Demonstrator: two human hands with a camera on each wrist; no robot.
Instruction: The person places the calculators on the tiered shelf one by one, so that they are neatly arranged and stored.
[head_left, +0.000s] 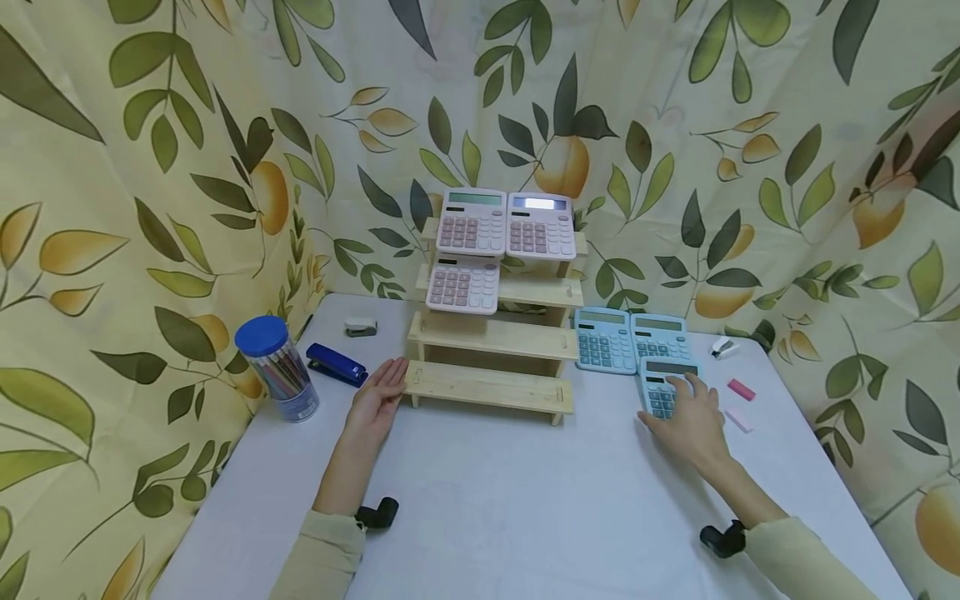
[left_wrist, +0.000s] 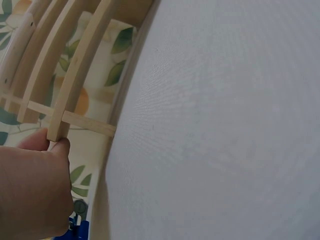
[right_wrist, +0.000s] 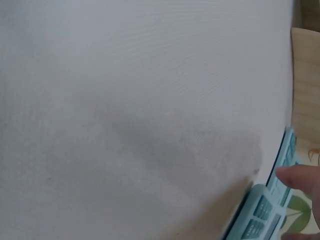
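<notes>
My left hand [head_left: 373, 396] is at the left end of the wooden tiered shelf [head_left: 487, 386]. In the left wrist view, its thumb and a finger pinch the end of the lowest board [left_wrist: 75, 85]. The right hand [head_left: 692, 421] is spread over the front blue calculator [head_left: 662, 401], thumb near its lower left corner; contact is unclear. Behind that calculator two more blue calculators, a left one [head_left: 604, 340] and a right one [head_left: 660, 335], lie side by side. Three pink-and-white calculators rest on the shelf: two on top [head_left: 471, 221] [head_left: 541, 226], one below [head_left: 463, 285].
Left of the shelf stand a blue-lidded jar of pencils [head_left: 277, 367], a blue stapler [head_left: 337, 364] and a small white-and-dark stapler [head_left: 361, 327]. At right lie a small white item [head_left: 723, 347], a dark pink eraser-like block [head_left: 741, 389] and a pale pink one [head_left: 738, 419]. Patterned curtains hang behind.
</notes>
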